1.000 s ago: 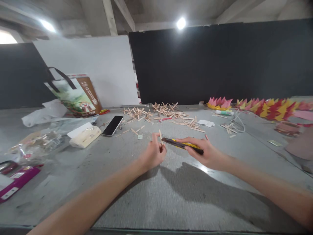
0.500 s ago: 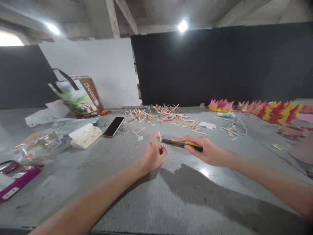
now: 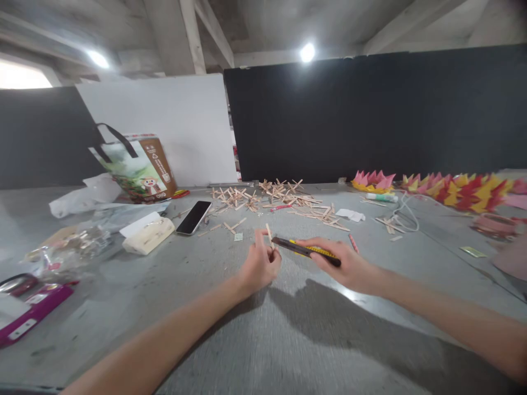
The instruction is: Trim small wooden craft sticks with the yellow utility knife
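Observation:
My left hand (image 3: 258, 267) is closed on a short, thin wooden stick (image 3: 269, 233), which points up and away between the fingers. In my right hand (image 3: 346, 263) is a black and yellow utility knife (image 3: 307, 250), its tip end touching or very near the stick. Whether the blade cuts into the wood is too small to tell. Beyond both hands lies a loose heap of wooden sticks (image 3: 284, 192), several of them joined into crosses. A small pale green square (image 3: 238, 237) rests left of the stick.
Left on the grey table (image 3: 230, 345) are a phone (image 3: 194, 218), a tissue pack (image 3: 149, 235), clear plastic packaging (image 3: 69, 247), a purple object (image 3: 37, 312) and a printed bag (image 3: 142, 167). Folded paper petals (image 3: 373, 180), a glue tube (image 3: 381, 197) and a white cable (image 3: 401, 211) lie right.
The view has tilted slightly, so the scene sits a little lower. Both hands keep their grips, with the knife still at the stick. A red-patterned strip now shows beyond my right hand.

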`<state>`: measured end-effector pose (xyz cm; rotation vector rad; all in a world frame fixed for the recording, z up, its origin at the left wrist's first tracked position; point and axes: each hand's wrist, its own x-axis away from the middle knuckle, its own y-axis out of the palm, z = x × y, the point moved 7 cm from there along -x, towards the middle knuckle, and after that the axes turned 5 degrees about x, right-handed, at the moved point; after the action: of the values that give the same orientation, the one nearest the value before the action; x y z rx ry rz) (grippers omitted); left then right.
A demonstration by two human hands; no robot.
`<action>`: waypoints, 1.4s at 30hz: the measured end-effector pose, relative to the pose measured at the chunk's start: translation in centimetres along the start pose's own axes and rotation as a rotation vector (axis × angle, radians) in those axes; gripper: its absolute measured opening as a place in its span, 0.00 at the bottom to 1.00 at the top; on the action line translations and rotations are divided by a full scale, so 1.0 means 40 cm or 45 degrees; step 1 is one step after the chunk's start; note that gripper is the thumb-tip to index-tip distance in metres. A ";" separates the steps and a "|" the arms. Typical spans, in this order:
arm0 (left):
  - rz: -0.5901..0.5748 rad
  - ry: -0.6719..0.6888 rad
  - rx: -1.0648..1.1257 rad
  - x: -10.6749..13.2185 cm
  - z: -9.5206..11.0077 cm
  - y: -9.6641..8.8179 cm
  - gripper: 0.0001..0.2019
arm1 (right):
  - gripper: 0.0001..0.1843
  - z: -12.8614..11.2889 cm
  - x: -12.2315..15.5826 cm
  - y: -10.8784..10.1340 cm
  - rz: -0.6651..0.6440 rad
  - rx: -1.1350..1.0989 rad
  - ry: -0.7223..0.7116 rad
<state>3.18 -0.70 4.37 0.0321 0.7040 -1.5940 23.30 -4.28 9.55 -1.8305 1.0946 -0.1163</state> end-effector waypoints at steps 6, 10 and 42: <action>0.049 -0.048 0.067 -0.004 -0.009 -0.004 0.21 | 0.22 -0.005 -0.051 -0.049 -0.066 -0.005 -0.007; 0.086 -0.079 0.111 -0.005 -0.007 -0.011 0.21 | 0.24 0.030 0.005 0.045 0.085 -0.152 0.050; 0.103 -0.072 0.140 -0.004 -0.011 -0.007 0.19 | 0.25 0.018 -0.031 -0.002 -0.018 -0.038 0.030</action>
<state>2.79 -0.37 4.19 0.0951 0.5640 -1.5486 22.98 -2.87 9.70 -1.8678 1.1054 -0.1306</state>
